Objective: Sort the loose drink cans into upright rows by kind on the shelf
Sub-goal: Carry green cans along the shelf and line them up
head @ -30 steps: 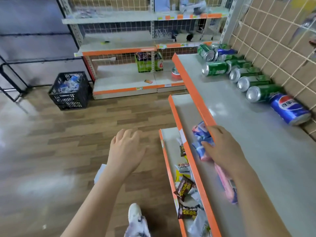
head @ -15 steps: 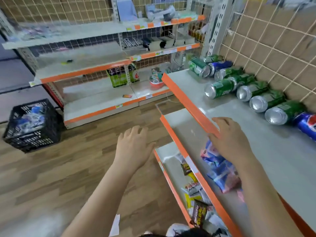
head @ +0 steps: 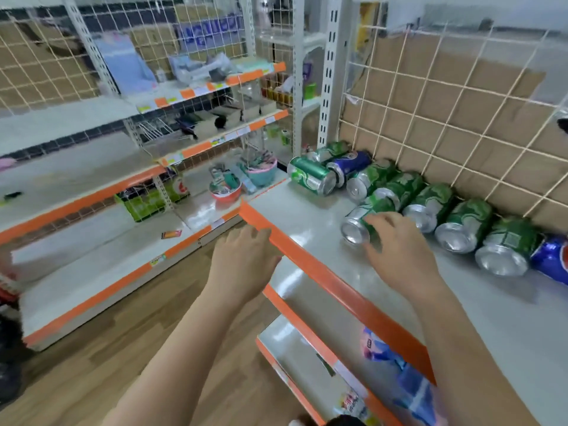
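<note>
Cans (head: pixel 430 204), mostly green, are seen lying on their sides on the top shelf (head: pixel 307 210) along its wire mesh back (head: pixel 445 118). The nearest green can (head: pixel 358 221) is clasped by the right hand (head: pixel 399 250). The left hand (head: pixel 242 262) is held relaxed, fingers apart, just beside the orange edge (head: pixel 307 259).

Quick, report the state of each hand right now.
Left hand: open, holding nothing.
Right hand: fingers and thumb curled round a green can lying on its side.
</note>
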`<state>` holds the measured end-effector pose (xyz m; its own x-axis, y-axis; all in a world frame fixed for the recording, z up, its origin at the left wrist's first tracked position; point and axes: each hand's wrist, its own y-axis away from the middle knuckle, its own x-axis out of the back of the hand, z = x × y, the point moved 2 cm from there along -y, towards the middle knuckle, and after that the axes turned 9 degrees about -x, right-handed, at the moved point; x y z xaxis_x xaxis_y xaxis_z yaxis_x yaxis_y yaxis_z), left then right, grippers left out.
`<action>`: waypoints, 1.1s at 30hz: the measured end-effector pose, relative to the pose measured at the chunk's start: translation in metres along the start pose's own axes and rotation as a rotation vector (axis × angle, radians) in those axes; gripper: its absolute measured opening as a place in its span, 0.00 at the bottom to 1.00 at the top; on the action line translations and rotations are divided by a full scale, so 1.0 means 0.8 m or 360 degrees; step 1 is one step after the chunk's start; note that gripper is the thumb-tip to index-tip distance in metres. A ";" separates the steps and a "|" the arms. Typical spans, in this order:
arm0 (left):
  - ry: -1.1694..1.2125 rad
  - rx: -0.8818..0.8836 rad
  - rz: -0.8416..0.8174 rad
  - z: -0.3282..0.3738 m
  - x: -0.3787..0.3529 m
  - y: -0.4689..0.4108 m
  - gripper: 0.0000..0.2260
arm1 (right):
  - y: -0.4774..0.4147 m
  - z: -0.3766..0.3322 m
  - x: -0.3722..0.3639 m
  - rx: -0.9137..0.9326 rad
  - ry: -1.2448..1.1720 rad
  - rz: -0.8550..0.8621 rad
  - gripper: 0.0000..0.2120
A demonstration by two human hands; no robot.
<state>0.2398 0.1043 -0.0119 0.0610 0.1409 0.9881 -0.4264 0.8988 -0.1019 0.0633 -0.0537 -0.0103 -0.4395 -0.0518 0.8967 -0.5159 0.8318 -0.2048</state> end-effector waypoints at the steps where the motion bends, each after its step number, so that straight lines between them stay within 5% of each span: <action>1: -0.0006 -0.0026 0.0015 -0.005 0.001 -0.018 0.25 | -0.011 -0.002 -0.002 -0.0018 0.0011 0.0000 0.17; 19: 0.0035 -0.0992 -0.0093 -0.061 -0.036 -0.305 0.22 | -0.104 -0.036 -0.057 -0.0895 0.0181 0.0264 0.16; 26: 0.0081 -0.1256 -0.0197 -0.076 -0.048 -0.361 0.34 | -0.108 -0.049 -0.070 -0.1331 0.0189 0.0302 0.20; 33: 0.0245 -0.1368 -0.0203 -0.079 -0.068 -0.382 0.30 | -0.116 -0.047 -0.074 -0.1598 0.0074 0.0187 0.27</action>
<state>0.4241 -0.1518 -0.0417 0.2089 0.0172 0.9778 0.4145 0.9040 -0.1044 0.1647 -0.1071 -0.0302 -0.4078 0.0638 0.9108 0.3950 0.9117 0.1130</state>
